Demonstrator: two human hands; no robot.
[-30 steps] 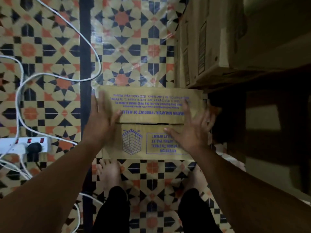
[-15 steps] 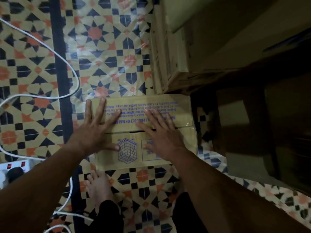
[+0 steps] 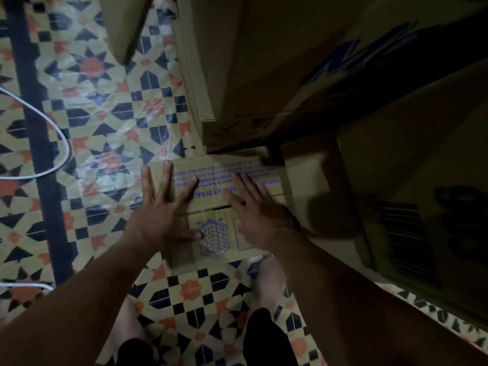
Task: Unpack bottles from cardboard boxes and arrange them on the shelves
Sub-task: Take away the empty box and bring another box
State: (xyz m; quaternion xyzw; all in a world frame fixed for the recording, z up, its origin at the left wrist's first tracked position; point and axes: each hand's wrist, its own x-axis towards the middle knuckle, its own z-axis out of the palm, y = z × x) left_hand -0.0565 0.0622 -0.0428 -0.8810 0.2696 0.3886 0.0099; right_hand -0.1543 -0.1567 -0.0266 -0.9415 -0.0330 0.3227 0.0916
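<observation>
— Item one: cardboard box (image 3: 211, 196), where does it lie?
— On the patterned floor (image 3: 111, 122), against the stacked boxes (image 3: 277, 62) at right. Flaps closed; contents hidden.
— Hands?
— Left hand (image 3: 161, 215) and right hand (image 3: 257, 210) both lie flat on the lid, fingers spread and straight, gripping nothing.
— Print?
— Blue, upside down: "PRODUCT OF MAL…", partly covered; a stacking diagram (image 3: 214, 239). The fine lines are blurred.
— Other?
— White cable (image 3: 56, 133), cut off at left. The blue lettering on the dark stack is unreadable.
</observation>
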